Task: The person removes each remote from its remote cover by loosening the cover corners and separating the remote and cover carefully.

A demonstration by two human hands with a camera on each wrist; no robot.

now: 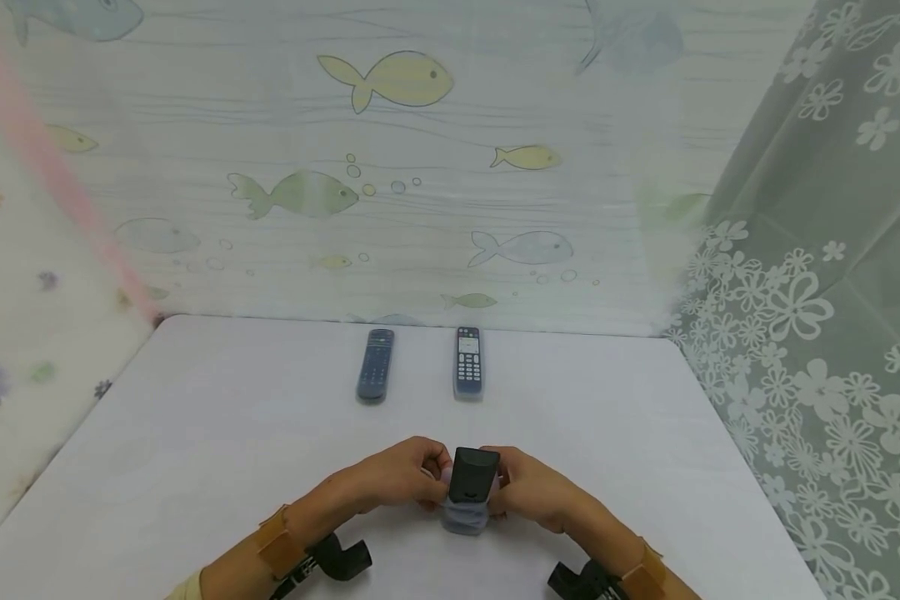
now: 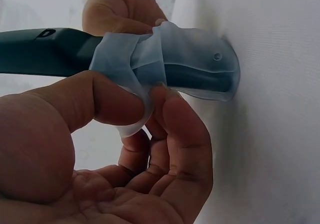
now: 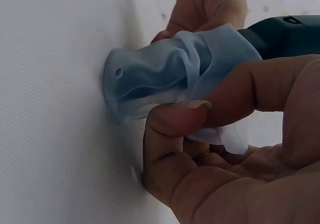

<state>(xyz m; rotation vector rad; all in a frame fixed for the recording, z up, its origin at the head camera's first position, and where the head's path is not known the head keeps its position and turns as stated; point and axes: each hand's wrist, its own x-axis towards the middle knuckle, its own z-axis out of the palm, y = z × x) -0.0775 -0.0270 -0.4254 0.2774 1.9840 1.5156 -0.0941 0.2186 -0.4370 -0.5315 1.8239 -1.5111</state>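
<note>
A black remote control [image 1: 474, 475] stands roughly upright on the white table, its lower end inside a translucent silicone cover [image 1: 465, 520]. The cover is bunched and folded partway up the remote. On one side, my left hand [image 1: 405, 473] pinches the cover's edge between thumb and forefinger. My right hand [image 1: 534, 490] pinches the opposite edge in the same way. In the left wrist view, the covered end [image 2: 205, 54] meets the table surface, and the bare dark body [image 2: 45, 54] sticks out of the cover. The right wrist view shows wrinkles in the cover [image 3: 150, 72].
Two more remote controls lie farther back on the white table [image 1: 217, 417]: a dark one [image 1: 376, 367] on the left and one with pale keys [image 1: 468, 362] on the right. A fish-patterned curtain [image 1: 390, 192] hangs behind; a grey flowered curtain [image 1: 817, 333] borders the right.
</note>
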